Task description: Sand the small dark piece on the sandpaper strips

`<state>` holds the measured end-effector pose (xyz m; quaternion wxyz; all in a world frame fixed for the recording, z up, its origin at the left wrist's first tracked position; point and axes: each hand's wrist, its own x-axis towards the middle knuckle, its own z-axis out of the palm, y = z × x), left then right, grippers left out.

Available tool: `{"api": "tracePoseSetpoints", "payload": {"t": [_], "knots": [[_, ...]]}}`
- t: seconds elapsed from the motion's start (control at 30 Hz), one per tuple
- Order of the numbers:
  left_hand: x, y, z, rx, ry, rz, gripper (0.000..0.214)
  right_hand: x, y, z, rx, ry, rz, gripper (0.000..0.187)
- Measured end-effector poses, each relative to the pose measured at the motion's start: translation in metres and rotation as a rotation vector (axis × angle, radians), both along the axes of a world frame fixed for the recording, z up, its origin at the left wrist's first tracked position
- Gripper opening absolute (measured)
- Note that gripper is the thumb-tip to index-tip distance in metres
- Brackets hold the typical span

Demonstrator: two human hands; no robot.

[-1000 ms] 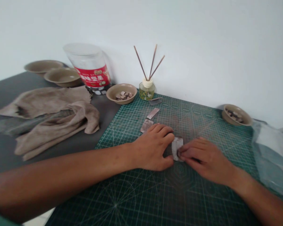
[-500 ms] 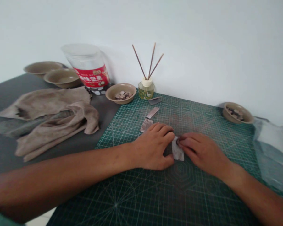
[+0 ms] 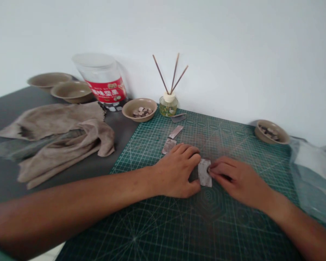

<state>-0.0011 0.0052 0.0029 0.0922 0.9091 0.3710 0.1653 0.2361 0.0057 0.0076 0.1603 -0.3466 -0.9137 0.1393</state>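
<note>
In the head view, the person's left hand [image 3: 176, 174] lies curled on a green self-healing cutting mat [image 3: 233, 221], its fingers [image 3: 188, 154] pressed together and its thumb resting just beside the lower left edge of a flat, pale, mottled rectangular piece [image 3: 204, 173]. The piece lies flat on the mat's printed grid between the two hands; its material looks stony or shell-like, but I cannot tell which. The right hand [image 3: 236, 179] comes in from the other side, its fingers [image 3: 222, 170] close together with their tips at the piece's right edge. Whether they pinch it or only touch it, I cannot tell. Farther up the mat lie two narrow, similarly mottled strips [image 3: 172, 139] and a small darker sliver [image 3: 178, 117]. A glass reed diffuser [image 3: 168, 106] with three thin sticks stands at the mat's far edge, beside a round ceramic bowl [image 3: 139, 109] of small rounded chips. Another such bowl [image 3: 271, 132] sits at the far right corner, near a crinkled translucent plastic bag [image 3: 312, 177]. On the dark tabletop [image 3: 8, 181] to the left, a soft, rumpled tan cloth [image 3: 57, 141] lies in folds, below two shallow bowls [image 3: 72, 91] and a clear plastic jar [image 3: 100, 78] with a red label.
</note>
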Motion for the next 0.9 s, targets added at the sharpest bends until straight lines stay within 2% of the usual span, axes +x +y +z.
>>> {"api": "tracePoseSetpoints", "payload": {"t": [0.1, 0.23, 0.4, 0.53, 0.6, 0.77, 0.83, 0.9], "knots": [[0.0, 0.0, -0.001, 0.008, 0.005, -0.009, 0.04, -0.003, -0.005, -0.002, 0.063, -0.007, 0.065, 0.013], [0.0, 0.0, -0.001, 0.015, 0.007, 0.005, 0.038, -0.004, -0.001, -0.003, 0.171, -0.057, -0.025, 0.013], [0.0, -0.001, -0.001, 0.019, 0.006, -0.006, 0.04, -0.001, -0.005, -0.002, 0.039, -0.015, 0.118, 0.011], [0.0, -0.001, -0.001, 0.027, 0.012, -0.004, 0.04, -0.003, 0.002, -0.004, 0.074, 0.032, 0.019, 0.011], [0.0, 0.0, -0.001, 0.028, 0.009, 0.0, 0.039, -0.003, 0.008, -0.002, 0.045, 0.022, -0.002, 0.011], [0.0, 0.001, -0.002, 0.019, 0.016, -0.016, 0.041, -0.005, 0.004, 0.001, -0.06, -0.01, 0.157, 0.011], [0.0, 0.001, -0.002, 0.02, 0.017, -0.013, 0.041, -0.007, 0.004, -0.001, -0.024, 0.019, 0.117, 0.011], [0.0, 0.0, -0.001, 0.022, 0.017, -0.007, 0.041, -0.005, 0.007, -0.001, 0.013, 0.028, 0.017, 0.012]]}}
